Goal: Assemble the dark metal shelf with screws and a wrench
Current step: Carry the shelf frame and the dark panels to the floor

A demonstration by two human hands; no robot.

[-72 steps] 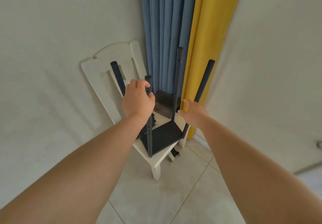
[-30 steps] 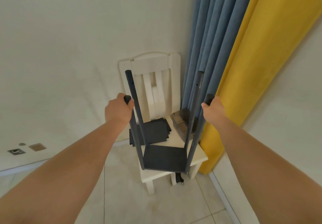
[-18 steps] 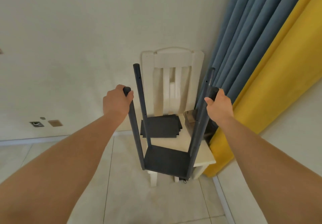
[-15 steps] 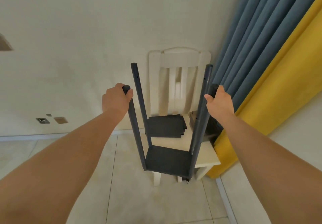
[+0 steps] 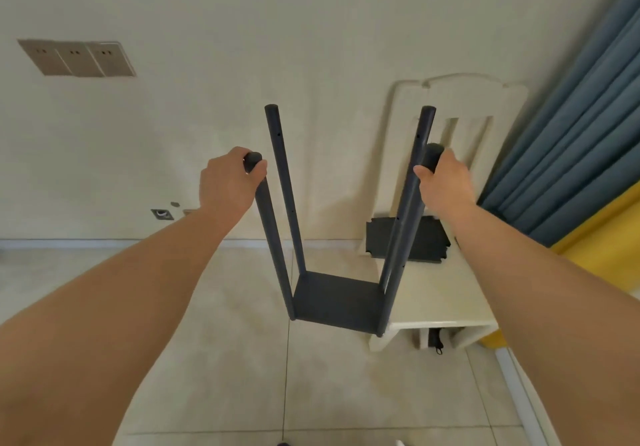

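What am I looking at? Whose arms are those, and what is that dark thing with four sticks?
The camera sits on a person's head and looks down, so the arms are that person's own. The left hand and the right hand each grip the top of one post of a half-built dark metal shelf. It has four posts and one flat board at the bottom. It looks lifted, partly over the tiled floor. Behind it stands a white chair with more dark shelf boards lying on its seat. Blue curtains hang at the right.
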